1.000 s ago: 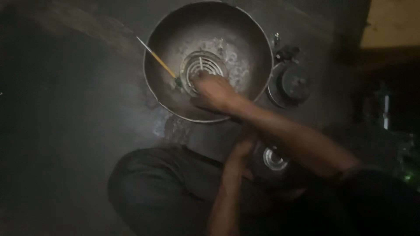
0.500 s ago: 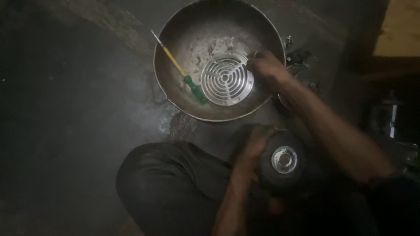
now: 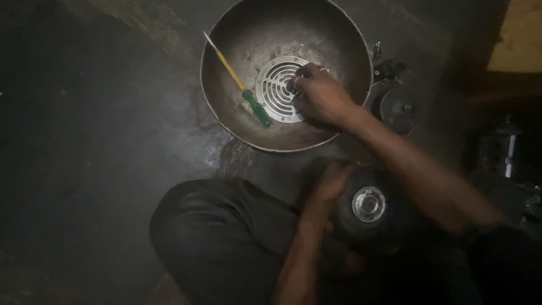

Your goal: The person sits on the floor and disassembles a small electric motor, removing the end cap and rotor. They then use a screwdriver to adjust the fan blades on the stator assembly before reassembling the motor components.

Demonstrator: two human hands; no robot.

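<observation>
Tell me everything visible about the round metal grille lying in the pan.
The round metal grille is a shiny, silvery disc with concentric ring slots crossed by radial spokes, and looks like stamped metal. It lies flat on the bottom of the large dark pan, right of centre. The right hand rests on its right edge and hides that side. The green handle of a yellow-shafted screwdriver lies at its lower left rim; contact cannot be told.

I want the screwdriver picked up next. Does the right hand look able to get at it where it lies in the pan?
Probably yes. The right hand rests on the round metal grille inside the pan, and the screwdriver lies uncovered just beside that grille.
</observation>
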